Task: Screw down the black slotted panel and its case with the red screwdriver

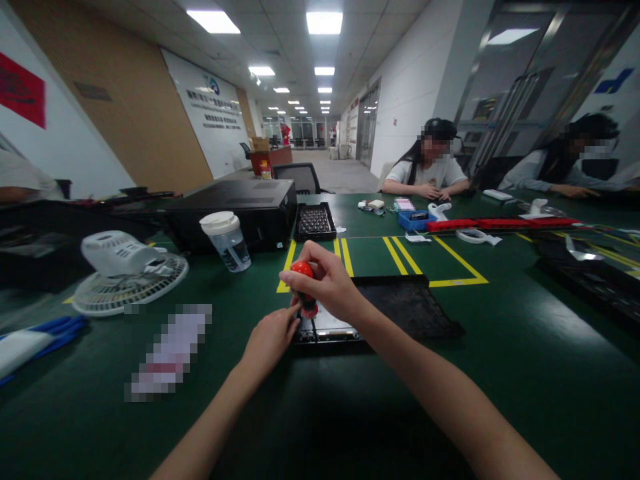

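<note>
Right hand (327, 288) clenched round a red-capped screwdriver (303, 272), upright on a flat metal unit (333, 328) mid-tabletop (500, 373); left hand (270, 340) loosely curled, fingertips touching the shaft. Risk: tilting off the screw, slipping, jabbing those fingertips or scarring the unit.

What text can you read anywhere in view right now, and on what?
Nothing reads clearly.
White wall board: dark lettering under a blue logo, too small to read.
Red wall poster: dark marks, blurred.
Blue mark on the far-right wall: no letters legible.
Red screwdriver in the right hand: no marking shows.
</note>
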### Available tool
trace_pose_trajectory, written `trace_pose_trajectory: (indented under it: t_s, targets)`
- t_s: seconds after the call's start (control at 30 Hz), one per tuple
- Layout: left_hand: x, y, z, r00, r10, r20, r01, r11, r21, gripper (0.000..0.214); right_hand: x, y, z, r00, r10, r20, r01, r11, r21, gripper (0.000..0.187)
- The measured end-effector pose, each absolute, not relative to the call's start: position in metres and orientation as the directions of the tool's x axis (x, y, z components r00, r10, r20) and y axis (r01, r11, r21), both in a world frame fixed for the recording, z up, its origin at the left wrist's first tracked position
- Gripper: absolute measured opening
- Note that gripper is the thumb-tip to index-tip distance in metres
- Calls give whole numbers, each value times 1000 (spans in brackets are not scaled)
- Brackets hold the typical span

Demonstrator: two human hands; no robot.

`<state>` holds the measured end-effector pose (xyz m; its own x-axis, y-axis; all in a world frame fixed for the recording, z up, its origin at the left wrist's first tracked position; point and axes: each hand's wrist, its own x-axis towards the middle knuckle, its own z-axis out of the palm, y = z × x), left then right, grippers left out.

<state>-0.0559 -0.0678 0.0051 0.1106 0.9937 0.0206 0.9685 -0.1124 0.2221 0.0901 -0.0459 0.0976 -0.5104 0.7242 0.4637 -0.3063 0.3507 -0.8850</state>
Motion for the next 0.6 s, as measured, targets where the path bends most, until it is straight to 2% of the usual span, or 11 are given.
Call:
trace_pose_trajectory:
  t_s: [0.6]
  targets:
    - [-57, -68, 3, 125, 990, 64, 965, -137, 222, 24, 90, -54, 101, -378, 776, 505, -217, 456, -863, 32]
